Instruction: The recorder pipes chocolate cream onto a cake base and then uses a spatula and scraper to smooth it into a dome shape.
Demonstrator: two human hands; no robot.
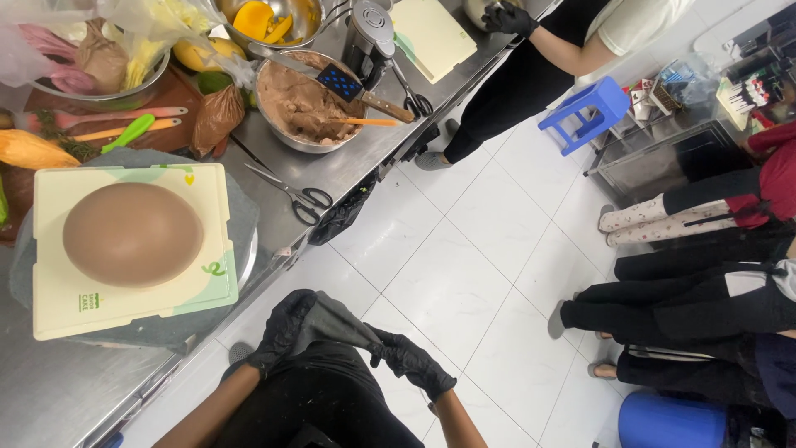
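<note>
**Black gloves, grey cloth held off the counter**

Black-gloved left hand [282,330] and right hand [412,362] grip a dark grey cloth [336,322] between them, fingers closed on its ends, over the white floor [464,265]. Steel counter [50,390] to the left: brown dome cake [133,234] on cream board [58,307]; scissors [294,196]; bowl of brown cream [303,104]. Another person's gloved hand [507,18] far off.

Small green label [89,301] on cream board [50,249]
</note>
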